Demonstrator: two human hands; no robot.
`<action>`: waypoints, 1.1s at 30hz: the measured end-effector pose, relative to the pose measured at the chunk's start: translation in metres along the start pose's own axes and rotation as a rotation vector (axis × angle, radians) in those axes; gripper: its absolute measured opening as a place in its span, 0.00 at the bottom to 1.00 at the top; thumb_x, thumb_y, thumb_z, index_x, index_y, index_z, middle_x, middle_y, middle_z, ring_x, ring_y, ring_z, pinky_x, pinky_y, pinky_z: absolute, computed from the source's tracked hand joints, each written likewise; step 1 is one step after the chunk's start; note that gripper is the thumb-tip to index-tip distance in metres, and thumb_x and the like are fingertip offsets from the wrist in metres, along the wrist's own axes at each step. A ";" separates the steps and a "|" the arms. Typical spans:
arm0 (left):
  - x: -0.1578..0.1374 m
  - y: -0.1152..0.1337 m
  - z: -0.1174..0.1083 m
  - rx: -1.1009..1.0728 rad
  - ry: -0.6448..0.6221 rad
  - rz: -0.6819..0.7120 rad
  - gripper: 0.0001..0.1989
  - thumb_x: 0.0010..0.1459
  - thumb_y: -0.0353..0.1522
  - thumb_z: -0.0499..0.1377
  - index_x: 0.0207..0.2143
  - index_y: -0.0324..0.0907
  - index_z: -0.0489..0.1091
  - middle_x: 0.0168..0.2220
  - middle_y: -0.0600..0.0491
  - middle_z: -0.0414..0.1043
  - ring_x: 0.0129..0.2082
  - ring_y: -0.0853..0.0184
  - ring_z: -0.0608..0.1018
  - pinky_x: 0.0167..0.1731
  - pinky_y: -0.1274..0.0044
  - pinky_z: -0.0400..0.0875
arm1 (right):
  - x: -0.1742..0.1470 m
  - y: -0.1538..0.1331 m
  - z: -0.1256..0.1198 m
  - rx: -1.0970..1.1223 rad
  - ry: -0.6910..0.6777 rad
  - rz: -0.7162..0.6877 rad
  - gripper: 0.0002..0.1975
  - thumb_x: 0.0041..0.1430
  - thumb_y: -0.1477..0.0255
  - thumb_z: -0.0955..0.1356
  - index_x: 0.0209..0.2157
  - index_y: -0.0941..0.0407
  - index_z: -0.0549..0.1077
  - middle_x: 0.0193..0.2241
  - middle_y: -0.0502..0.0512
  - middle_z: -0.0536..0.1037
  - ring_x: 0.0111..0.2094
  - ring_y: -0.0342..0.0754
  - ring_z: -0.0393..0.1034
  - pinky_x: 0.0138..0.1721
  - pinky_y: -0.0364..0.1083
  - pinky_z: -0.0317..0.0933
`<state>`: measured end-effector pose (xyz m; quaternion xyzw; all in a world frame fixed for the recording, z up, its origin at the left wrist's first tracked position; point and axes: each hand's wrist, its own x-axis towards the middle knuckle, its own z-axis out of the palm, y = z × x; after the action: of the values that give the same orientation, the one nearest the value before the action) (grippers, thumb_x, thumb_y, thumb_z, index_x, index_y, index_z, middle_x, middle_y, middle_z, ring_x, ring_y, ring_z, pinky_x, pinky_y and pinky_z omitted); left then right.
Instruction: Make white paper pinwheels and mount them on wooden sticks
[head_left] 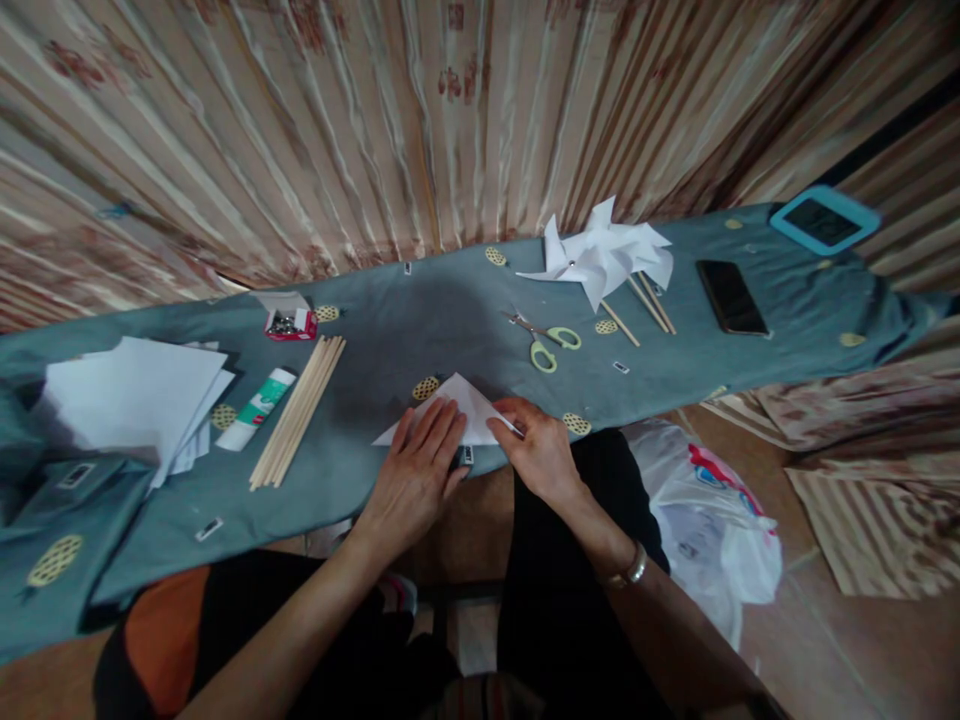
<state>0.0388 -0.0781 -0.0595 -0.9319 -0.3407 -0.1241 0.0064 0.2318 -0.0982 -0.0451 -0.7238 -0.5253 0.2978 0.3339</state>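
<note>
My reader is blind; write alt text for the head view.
A left hand lies flat on a white paper triangle while the right hand holds its right corner. The grey-green cloth beyond bears green-handled scissors and white paper pinwheels on wooden sticks.

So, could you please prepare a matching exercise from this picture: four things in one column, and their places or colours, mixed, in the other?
1. glue stick
2. scissors
3. smartphone
4. folded paper

A. to the right of the white pinwheels
B. touched by the left hand and the right hand
C. between the white sheets and the wooden sticks
D. yellow-green handles

Pairs: 1-C, 2-D, 3-A, 4-B
</note>
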 end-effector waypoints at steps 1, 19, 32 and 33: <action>0.000 0.000 0.000 -0.002 -0.004 0.000 0.26 0.68 0.37 0.53 0.64 0.32 0.60 0.65 0.37 0.63 0.66 0.50 0.65 0.63 0.53 0.60 | 0.000 0.000 0.000 -0.003 0.001 0.001 0.11 0.59 0.68 0.68 0.42 0.55 0.78 0.34 0.54 0.83 0.36 0.52 0.79 0.41 0.48 0.68; -0.001 0.001 0.005 -0.046 -0.051 -0.035 0.31 0.67 0.44 0.52 0.65 0.33 0.59 0.66 0.37 0.60 0.67 0.48 0.61 0.64 0.51 0.56 | 0.002 0.001 0.001 -0.019 0.017 -0.010 0.09 0.59 0.69 0.69 0.40 0.52 0.78 0.33 0.52 0.84 0.35 0.51 0.79 0.40 0.48 0.69; -0.003 0.002 0.006 0.002 -0.067 -0.012 0.35 0.65 0.47 0.54 0.65 0.31 0.58 0.67 0.37 0.59 0.68 0.46 0.60 0.65 0.53 0.56 | -0.012 0.004 0.012 -0.277 0.120 -0.283 0.21 0.61 0.64 0.69 0.52 0.60 0.73 0.44 0.65 0.81 0.46 0.60 0.75 0.50 0.55 0.68; -0.003 0.002 0.006 0.008 -0.064 -0.009 0.35 0.65 0.47 0.54 0.65 0.31 0.58 0.67 0.36 0.59 0.68 0.46 0.60 0.65 0.53 0.55 | -0.014 0.004 0.013 -0.291 0.125 -0.297 0.21 0.61 0.63 0.69 0.53 0.60 0.73 0.43 0.65 0.81 0.46 0.60 0.74 0.50 0.55 0.68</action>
<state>0.0395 -0.0812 -0.0660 -0.9338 -0.3455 -0.0927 -0.0013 0.2204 -0.1099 -0.0548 -0.6962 -0.6417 0.1209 0.2982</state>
